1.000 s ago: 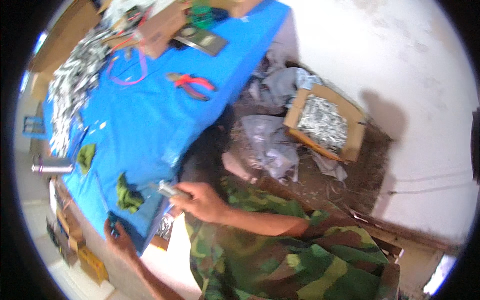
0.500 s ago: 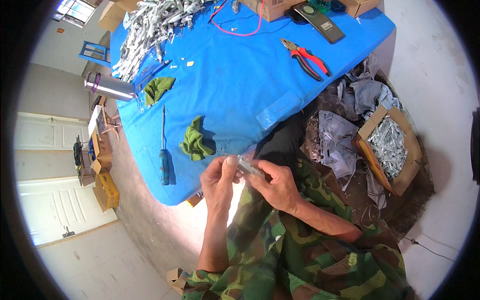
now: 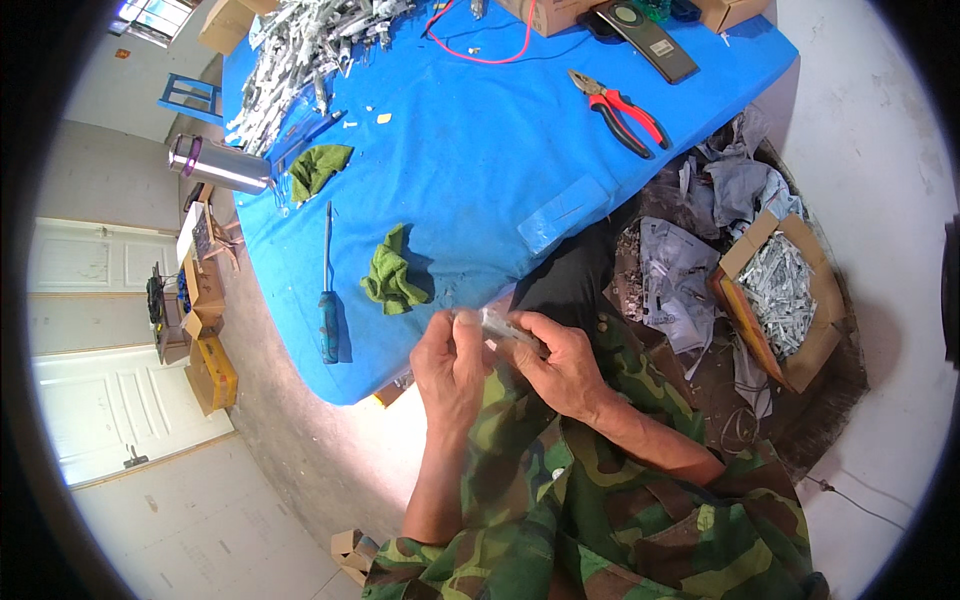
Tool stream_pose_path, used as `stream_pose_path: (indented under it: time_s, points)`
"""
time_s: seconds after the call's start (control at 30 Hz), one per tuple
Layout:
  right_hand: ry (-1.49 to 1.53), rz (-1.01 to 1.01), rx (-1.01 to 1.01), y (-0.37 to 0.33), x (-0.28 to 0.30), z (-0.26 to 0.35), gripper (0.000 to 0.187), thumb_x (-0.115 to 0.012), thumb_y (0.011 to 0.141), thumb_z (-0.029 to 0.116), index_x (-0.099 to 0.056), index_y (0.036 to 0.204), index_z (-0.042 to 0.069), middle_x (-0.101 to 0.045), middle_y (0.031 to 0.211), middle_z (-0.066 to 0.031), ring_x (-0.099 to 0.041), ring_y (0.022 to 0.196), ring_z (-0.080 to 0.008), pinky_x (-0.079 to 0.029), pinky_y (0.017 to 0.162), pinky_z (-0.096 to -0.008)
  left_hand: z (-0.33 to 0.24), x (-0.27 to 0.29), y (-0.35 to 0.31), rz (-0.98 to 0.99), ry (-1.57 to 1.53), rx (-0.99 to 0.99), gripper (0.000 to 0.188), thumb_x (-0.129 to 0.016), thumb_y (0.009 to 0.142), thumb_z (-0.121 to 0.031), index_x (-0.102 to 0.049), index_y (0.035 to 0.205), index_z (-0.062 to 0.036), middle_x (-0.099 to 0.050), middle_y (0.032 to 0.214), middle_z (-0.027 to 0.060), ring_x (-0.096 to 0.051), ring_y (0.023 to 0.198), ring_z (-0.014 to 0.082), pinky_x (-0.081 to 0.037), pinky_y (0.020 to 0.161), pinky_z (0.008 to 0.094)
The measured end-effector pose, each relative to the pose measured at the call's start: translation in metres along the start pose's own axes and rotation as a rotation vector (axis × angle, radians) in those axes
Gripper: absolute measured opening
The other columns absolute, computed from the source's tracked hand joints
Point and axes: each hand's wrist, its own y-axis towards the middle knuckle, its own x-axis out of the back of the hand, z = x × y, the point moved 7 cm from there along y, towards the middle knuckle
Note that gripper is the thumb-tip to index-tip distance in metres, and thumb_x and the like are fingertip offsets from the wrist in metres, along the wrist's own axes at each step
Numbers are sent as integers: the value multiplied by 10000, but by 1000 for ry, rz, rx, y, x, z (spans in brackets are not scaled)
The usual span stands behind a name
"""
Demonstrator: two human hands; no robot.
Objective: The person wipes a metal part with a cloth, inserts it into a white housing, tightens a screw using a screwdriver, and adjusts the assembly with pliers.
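Note:
Over my lap, close to the near edge of the blue-covered table, both hands pinch a small silvery-grey elongated piece (image 3: 499, 325). My left hand (image 3: 450, 362) closes thumb and fingers at its left end. My right hand (image 3: 562, 366) grips its right end, fingers bent around it and hiding part of it. The piece's exact kind is too small and covered to make out. Just beyond my left hand lies a crumpled green cloth (image 3: 392, 272), and left of that a screwdriver (image 3: 328, 300) with a blue handle.
The blue table (image 3: 450, 150) carries a heap of silvery-grey pieces (image 3: 310, 55), a second green cloth (image 3: 320, 170), a metal flask (image 3: 225, 165), red-and-black pliers (image 3: 622, 112) and a dark flat device (image 3: 650, 42). At right, an open carton (image 3: 822, 318) holds many small metallic pieces beside plastic bags (image 3: 672, 285).
Both hands have shifted slightly to the right with the piece still between them, and its angle has changed a little. Things on the table stay where they were.

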Motion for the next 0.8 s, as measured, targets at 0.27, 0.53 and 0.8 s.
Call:
stream_pose_path:
  time_s: [0.27, 0.53, 0.8]
  points:
    - [-226, -116, 268, 4, 7, 15, 344, -779, 856, 49, -693, 1189, 42, -747, 1064, -171, -750, 936, -360, -606, 780, -408, 3, -2, -4, -24, 77, 3, 283, -592, 1078, -207, -633, 916, 22, -623, 672, 39, -559, 599, 83, -453, 543, 273]
    - [-380, -198, 521, 2, 13, 42, 367, -803, 747, -24, -714, 1095, 51, -725, 1019, -130, -716, 913, -334, -594, 787, -400, -1, -4, -10, -36, 165, -69, 235, -597, 1047, -160, -636, 920, 33, -646, 699, 123, -592, 616, 173, -489, 591, 352]
    - [-230, -118, 418, 5, 7, 29, 249, -783, 793, -21, -667, 1005, 37, -700, 986, -140, -705, 881, -352, -586, 754, -397, 0, -3, -12, -50, 230, -119, 181, -596, 1019, -118, -648, 939, 35, -657, 729, 173, -630, 631, 258, -505, 620, 391]
